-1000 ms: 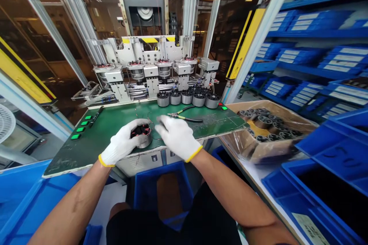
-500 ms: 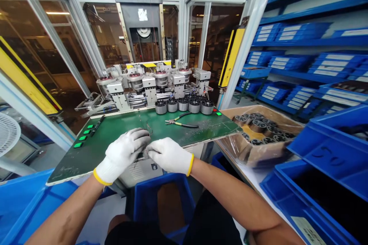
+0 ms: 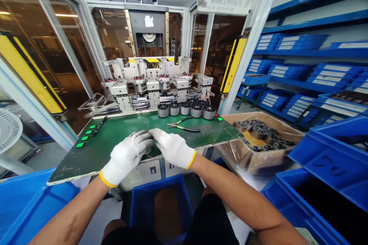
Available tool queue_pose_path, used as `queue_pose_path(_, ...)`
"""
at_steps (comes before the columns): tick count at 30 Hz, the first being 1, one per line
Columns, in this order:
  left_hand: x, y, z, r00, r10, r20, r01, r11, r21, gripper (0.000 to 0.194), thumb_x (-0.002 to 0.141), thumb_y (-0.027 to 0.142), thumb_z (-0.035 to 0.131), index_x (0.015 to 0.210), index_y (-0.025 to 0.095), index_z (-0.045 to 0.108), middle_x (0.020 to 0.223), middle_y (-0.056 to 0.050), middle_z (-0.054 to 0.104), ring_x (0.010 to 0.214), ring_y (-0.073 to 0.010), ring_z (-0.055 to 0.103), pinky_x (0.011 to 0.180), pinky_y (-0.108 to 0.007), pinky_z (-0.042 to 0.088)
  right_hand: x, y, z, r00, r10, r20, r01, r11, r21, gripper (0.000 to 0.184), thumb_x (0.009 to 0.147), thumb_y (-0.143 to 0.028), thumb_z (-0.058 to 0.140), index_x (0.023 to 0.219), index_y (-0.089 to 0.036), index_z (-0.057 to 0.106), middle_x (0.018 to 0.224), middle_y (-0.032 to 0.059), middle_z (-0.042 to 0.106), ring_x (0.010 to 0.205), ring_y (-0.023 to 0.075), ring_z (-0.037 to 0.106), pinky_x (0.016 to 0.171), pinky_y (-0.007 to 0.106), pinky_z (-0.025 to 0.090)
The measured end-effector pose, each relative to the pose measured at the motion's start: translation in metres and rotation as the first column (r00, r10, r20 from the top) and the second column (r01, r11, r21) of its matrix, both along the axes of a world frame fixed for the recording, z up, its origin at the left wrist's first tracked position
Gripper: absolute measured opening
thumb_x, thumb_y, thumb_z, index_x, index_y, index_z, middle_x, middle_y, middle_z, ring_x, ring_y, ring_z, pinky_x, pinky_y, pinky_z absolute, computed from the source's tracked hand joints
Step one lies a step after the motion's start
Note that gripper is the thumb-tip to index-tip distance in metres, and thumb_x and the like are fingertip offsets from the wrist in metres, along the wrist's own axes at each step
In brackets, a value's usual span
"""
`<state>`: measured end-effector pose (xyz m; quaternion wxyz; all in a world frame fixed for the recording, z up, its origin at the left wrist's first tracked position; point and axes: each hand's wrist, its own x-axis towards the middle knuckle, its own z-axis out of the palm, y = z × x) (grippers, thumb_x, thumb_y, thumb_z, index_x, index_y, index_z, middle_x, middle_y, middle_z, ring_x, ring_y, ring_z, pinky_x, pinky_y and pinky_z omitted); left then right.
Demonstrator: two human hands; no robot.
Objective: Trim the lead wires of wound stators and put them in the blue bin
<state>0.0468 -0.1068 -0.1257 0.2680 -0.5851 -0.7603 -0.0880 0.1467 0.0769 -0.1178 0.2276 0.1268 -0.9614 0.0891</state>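
At left, square green buttons [image 3: 85, 138] and a slim black stick [image 3: 101, 124] lie on the smooth green worktop [image 3: 100, 151], whose edge is pale and chipped. Next comes the left hand [image 3: 126, 153], in a white knit glove with a yellow cuff, its fingers curled closed over a grey metal ring [image 3: 150, 147]. The ring sits at the worktop's front edge, mostly hidden beneath the glove. Thin dark wires [image 3: 146, 124] rise beyond the fingertips, and a reddish wire [image 3: 151, 156] loops below. The right hand [image 3: 174, 148], gloved alike, reaches in with its fingers bunched beside the left fingertips; whether they pinch a wire, I cannot tell.

A second ago the hands were apart and the ring showed its round steel wall, black inside and copper-red windings; half a second ago the right fingertips were lower, near the front edge.

Further right are pliers [image 3: 186, 128] with black and yellow-green handles, a cluster of round steel rings [image 3: 174, 109] with black tops, a plastic-lined cardboard box [image 3: 254, 160] of similar rings, and blue plastic bins [image 3: 327, 160].
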Motion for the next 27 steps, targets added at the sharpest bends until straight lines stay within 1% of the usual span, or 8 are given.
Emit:
queue_pose_path(4,0.003,0.0,0.004,1.0,0.0,0.005,0.0,1.0,0.0,0.033,0.095,0.025,0.035,0.113,0.022,0.062,0.13,-0.002,0.056,0.123,-0.0215,0.046,0.096,-0.037,0.044,0.006,-0.005,-0.02,0.967,-0.254,0.022,0.241,0.939,0.245,0.036,0.094,-0.024,0.029,0.123,-0.021,0.05,0.098,0.0098,0.06,0.083,0.0234,0.06,0.066,0.034,0.045)
queue_pose_path(7,0.015,-0.002,0.012,0.994,0.025,-0.103,-0.028,0.999,-0.032,0.029,0.092,0.022,0.04,0.109,0.023,0.064,0.126,0.0,0.059,0.114,-0.025,0.051,0.086,-0.04,0.047,0.003,-0.007,-0.02,0.957,-0.29,-0.006,0.282,0.926,0.251,0.028,0.093,-0.025,0.03,0.107,-0.023,0.054,0.088,0.0068,0.058,0.077,0.0233,0.059,0.061,0.032,0.041)
queue_pose_path(9,0.027,-0.004,0.018,0.971,0.056,-0.234,-0.075,0.994,-0.074,0.029,0.086,0.016,0.044,0.105,0.022,0.065,0.119,0.0,0.063,0.095,-0.0266,0.058,0.07,-0.042,0.049,-0.003,-0.007,-0.019,0.958,-0.286,-0.012,0.281,0.931,0.232,0.026,0.093,-0.025,0.03,0.106,-0.022,0.052,0.089,0.0063,0.058,0.078,0.0232,0.059,0.062,0.032,0.041)
queue_pose_path(12,0.039,-0.006,0.021,0.942,0.0,-0.335,-0.049,0.989,-0.138,0.032,0.082,0.009,0.042,0.099,0.02,0.067,0.108,-0.002,0.068,0.072,-0.0228,0.059,0.057,-0.039,0.047,-0.009,-0.007,-0.021,0.961,-0.275,-0.019,0.273,0.939,0.21,0.022,0.091,-0.025,0.033,0.105,-0.021,0.05,0.088,0.0057,0.058,0.078,0.0239,0.059,0.062,0.033,0.04)
queue_pose_path(16,0.04,-0.006,0.019,0.955,-0.151,-0.256,0.1,0.974,-0.201,0.032,0.082,0.01,0.042,0.101,0.018,0.065,0.106,-0.006,0.067,0.084,-0.0226,0.061,0.066,-0.037,0.051,-0.012,-0.009,-0.023,0.96,-0.277,-0.033,0.278,0.942,0.187,0.018,0.09,-0.031,0.036,0.099,-0.021,0.049,0.084,0.0042,0.059,0.077,0.0244,0.06,0.061,0.033,0.039)
queue_pose_path(19,0.038,-0.006,0.016,0.96,-0.153,-0.232,0.112,0.977,-0.182,0.035,0.08,0.008,0.039,0.103,0.017,0.064,0.097,-0.007,0.068,0.085,-0.0239,0.062,0.067,-0.037,0.051,-0.014,-0.011,-0.021,0.958,-0.282,-0.05,0.286,0.942,0.172,0.02,0.091,-0.032,0.036,0.101,-0.022,0.05,0.085,0.0036,0.06,0.076,0.0238,0.06,0.06,0.033,0.039)
queue_pose_path(24,0.037,-0.012,0.008,0.987,-0.135,-0.087,0.134,0.991,-0.012,0.033,0.084,0.012,0.038,0.104,0.016,0.063,0.093,-0.008,0.068,0.085,-0.0227,0.063,0.07,-0.036,0.052,-0.018,-0.011,-0.017,0.954,-0.298,-0.042,0.3,0.94,0.163,0.022,0.091,-0.031,0.036,0.103,-0.022,0.052,0.087,0.0044,0.061,0.077,0.024,0.06,0.06,0.032,0.039)
queue_pose_path(27,0.036,-0.013,0.009,0.981,-0.063,0.183,0.038,0.989,0.14,0.029,0.088,0.017,0.039,0.104,0.019,0.064,0.097,-0.004,0.069,0.088,-0.0178,0.064,0.076,-0.03,0.051,-0.017,-0.01,-0.017,0.957,-0.289,-0.012,0.287,0.943,0.167,0.022,0.091,-0.03,0.037,0.103,-0.021,0.053,0.087,0.0049,0.061,0.079,0.0246,0.061,0.062,0.032,0.041)
